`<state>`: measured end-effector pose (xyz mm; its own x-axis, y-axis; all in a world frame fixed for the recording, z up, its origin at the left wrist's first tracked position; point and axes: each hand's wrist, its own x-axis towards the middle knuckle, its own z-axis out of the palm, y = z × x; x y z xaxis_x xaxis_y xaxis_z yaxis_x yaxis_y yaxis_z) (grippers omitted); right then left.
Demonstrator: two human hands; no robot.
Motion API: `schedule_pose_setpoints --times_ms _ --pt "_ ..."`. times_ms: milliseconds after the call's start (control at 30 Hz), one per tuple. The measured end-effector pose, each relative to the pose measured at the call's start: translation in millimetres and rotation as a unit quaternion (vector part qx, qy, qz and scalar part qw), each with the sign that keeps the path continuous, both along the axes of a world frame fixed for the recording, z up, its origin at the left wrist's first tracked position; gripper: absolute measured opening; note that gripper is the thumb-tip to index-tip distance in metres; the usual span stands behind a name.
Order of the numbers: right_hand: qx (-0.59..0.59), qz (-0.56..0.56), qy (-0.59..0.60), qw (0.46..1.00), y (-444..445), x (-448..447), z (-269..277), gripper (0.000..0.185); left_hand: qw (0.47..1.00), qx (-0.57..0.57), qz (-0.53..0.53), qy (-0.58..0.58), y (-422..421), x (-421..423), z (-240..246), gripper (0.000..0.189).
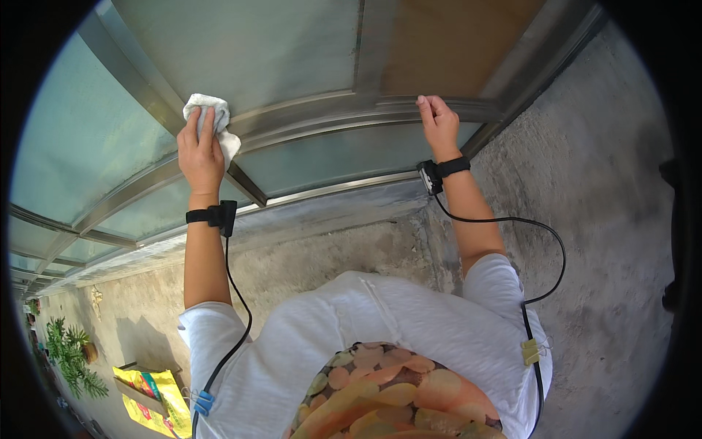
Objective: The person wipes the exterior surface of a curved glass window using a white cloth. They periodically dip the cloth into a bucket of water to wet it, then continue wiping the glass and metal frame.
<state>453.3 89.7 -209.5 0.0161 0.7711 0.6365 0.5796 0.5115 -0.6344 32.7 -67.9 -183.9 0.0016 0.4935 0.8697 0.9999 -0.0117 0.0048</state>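
Observation:
My left hand (200,148) presses a folded white cloth (211,107) against the metal window frame (285,118), at the joint of an upright and a cross rail. The cloth's lower end hangs out beside my fingers. My right hand (440,123) is in front of the cross rail farther right, with its fingers curled in and the thumb against them; I see nothing in it. Whether it touches the rail I cannot tell. Behind both hands are frosted glass panes (263,49), and a brown panel (455,46) fills the upper right section.
A rough concrete wall (570,181) meets the frame at the right. Below the panes runs a concrete ledge (340,208). A yellow printed bag (153,400) and a potted plant (74,351) stand at lower left. Black cables (559,258) run from both wrist straps.

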Motion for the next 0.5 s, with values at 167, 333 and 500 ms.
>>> schedule_pose_setpoints --times_ms 167,333,500 --pt "0.099 0.065 -0.019 0.993 1 9 32 0.012 0.999 0.034 -0.032 0.012 9 18 18 0.057" --pt "-0.054 0.121 -0.064 0.989 -7 -11 7 0.018 0.999 0.02 -0.029 0.02 9 35 16 0.057" --pt "-0.117 0.124 -0.054 0.984 4 -46 -15 0.019 0.999 0.003 -0.028 0.017 4 43 11 0.054"
